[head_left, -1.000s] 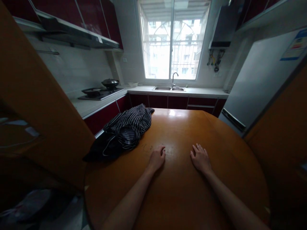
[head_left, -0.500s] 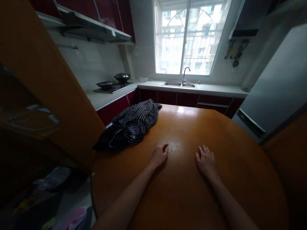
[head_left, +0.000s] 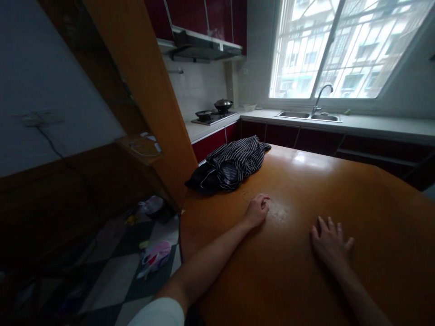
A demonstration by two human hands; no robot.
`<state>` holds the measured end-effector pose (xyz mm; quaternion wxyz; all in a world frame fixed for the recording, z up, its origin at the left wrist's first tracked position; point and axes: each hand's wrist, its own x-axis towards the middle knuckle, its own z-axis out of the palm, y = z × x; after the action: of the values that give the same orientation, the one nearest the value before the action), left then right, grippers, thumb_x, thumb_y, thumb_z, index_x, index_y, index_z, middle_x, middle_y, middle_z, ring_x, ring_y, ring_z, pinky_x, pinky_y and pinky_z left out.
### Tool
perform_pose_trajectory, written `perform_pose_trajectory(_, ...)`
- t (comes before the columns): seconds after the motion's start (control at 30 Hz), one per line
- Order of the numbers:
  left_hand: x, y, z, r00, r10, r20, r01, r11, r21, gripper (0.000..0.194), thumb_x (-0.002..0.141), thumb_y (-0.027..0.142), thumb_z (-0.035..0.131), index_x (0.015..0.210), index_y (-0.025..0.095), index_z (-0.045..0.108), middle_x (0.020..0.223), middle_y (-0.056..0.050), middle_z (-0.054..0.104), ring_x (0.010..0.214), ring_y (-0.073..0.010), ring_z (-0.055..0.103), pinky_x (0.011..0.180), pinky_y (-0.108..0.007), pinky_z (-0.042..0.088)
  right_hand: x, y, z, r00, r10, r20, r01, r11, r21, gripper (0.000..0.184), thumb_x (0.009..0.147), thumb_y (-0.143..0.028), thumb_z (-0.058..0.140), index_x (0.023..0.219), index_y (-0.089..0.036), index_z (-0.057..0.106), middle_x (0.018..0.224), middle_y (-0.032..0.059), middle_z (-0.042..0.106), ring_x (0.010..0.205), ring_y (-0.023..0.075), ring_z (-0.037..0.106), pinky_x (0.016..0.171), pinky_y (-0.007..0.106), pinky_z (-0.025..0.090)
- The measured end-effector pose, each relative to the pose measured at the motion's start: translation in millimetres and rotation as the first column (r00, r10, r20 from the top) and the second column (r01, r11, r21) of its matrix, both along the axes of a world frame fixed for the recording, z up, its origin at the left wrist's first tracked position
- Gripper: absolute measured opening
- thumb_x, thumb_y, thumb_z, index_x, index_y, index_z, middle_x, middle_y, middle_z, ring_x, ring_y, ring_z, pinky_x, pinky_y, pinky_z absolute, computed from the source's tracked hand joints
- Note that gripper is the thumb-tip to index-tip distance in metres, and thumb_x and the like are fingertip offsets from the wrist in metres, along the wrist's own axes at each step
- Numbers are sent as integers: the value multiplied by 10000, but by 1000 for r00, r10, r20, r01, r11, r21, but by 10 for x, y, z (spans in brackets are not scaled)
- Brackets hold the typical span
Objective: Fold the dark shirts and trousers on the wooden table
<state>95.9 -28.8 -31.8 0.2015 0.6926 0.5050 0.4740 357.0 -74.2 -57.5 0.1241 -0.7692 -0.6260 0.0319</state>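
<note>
Striped black garment point(head_left: 246, 154) lies on the bench point(head_left: 282, 276), ahead-left of the loosely curled, empty left hand point(head_left: 257, 211), slanting near-left to far-right; the spread right hand point(head_left: 330, 244) is farther.

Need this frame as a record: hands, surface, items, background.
left hand: fingers curled, on the table, no held item visible; the nearer hand to the cloth
right hand: palm down, fingers spread, on the table
surface: brown wooden table, glossy
item: dark striped cloth, crumpled, near the table's left edge
floor: pink bag, left of the table
background: cooktop, sink, window
</note>
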Motion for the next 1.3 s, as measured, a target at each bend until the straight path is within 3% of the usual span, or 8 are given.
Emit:
perform_pose_trajectory(0.27, -133, 22, 12, 972, 209, -104, -205, 978, 49, 391, 827, 31, 556, 1171, 177, 670, 1313, -111, 617, 1285, -233, 558, 1159, -422, 420, 63, 3, -73, 1000, 28, -2, -28, 999, 32, 668, 981, -461, 207, 1520, -168, 471, 1638, 140, 346, 1539, 368, 203, 1176, 699, 155)
perform_pose_trajectory(0.4, -389, 143, 87, 804, 497, -327, -468, 867, 169, 488, 829, 83, 604, 1305, 188, 633, 1593, -152, 340, 1524, -351, 244, 1239, -581, 226, 86, 6, -89, 999, 50, 0, -50, 998, 36, 668, 980, -472, 214, 1516, -172, 477, 1635, 124, 357, 1538, 354, 214, 1190, 669, 165)
perform_pose_trajectory(0.5, -579, 331, 124, 687, 579, -438, -550, 809, 207, 550, 827, 94, 611, 1365, 209, 607, 1662, -142, 201, 1558, -395, 101, 1228, -636, 166, 91, 9, -90, 999, 52, -1, -52, 997, 49, 664, 980, -473, 220, 1515, -175, 476, 1636, 117, 357, 1536, 342, 222, 1196, 652, 168)
perform_pose_trajectory(0.73, -751, 606, 111, 627, 581, -519, -613, 779, 131, 497, 873, 156, 550, 1365, 187, 620, 1479, -173, 483, 1391, -315, 452, 1225, -522, 240, 65, 27, -84, 999, 43, 16, -43, 998, 54, 634, 975, -443, 253, 1492, -177, 508, 1625, 116, 378, 1528, 339, 242, 1194, 642, 182)
perform_pose_trajectory(0.87, -789, 618, 110, 618, 541, -570, -623, 780, 65, 500, 879, 196, 561, 1374, 230, 624, 1364, -154, 576, 1309, -317, 523, 1210, -529, 241, 64, 32, -88, 999, 40, 18, -41, 998, 55, 622, 977, -440, 265, 1492, -193, 510, 1625, 114, 378, 1528, 335, 239, 1191, 643, 187)
perform_pose_trajectory(1.1, -795, 594, 106, 703, 442, -557, -520, 854, 22, 398, 928, 133, 489, 1284, 220, 642, 1221, -87, 717, 1190, -251, 620, 1231, -578, 123, 59, 22, -55, 999, 40, 4, -40, 998, 41, 614, 981, -438, 265, 1487, -199, 515, 1628, 108, 374, 1538, 323, 218, 1201, 626, 167)
perform_pose_trajectory(1.2, -799, 575, 137, 758, 406, -511, -441, 896, 58, 346, 929, 114, 492, 1214, 197, 670, 1176, -89, 734, 1151, -256, 642, 1194, -560, 257, 57, 21, -47, 999, 34, 0, -34, 999, 37, 614, 980, -440, 273, 1493, -198, 509, 1633, 101, 366, 1539, 323, 217, 1203, 624, 165)
perform_pose_trajectory(1.3, -777, 550, 190, 830, 316, -459, -304, 947, 102, 347, 923, 92, 486, 1207, 160, 674, 1143, -108, 719, 1099, -243, 656, 1068, -424, 455, 55, 22, -35, 999, 37, 5, -37, 999, 29, 610, 981, -438, 285, 1498, -199, 504, 1632, 97, 370, 1539, 324, 219, 1205, 621, 164)
